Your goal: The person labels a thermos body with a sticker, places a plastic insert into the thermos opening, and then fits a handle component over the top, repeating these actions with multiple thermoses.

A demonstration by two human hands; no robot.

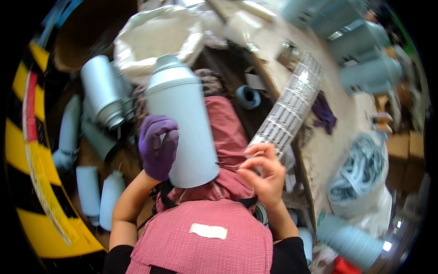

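Note:
A large light-blue cylinder [185,118] with a narrowed, stepped neck lies across my lap, its neck pointing away from me. My left hand [159,147], in a purple glove, is beside the cylinder's left side with its fingers curled in. On the right, my bare right hand [265,172] is raised, thumb and fingers drawn together in a pinch. Whatever either hand may hold is too small or hidden to make out. Just beyond the right hand, a long, shiny strip [289,102] of slotted pieces lies slantwise at the bench edge.
Several more blue cylinders [98,86] lie at the left, near a yellow-and-black striped barrier [50,196]. An open white sack [157,39] stands ahead. The bench [337,150] at the right bears a purple glove [323,114], blue coiled strips [358,171] and blue containers [369,75].

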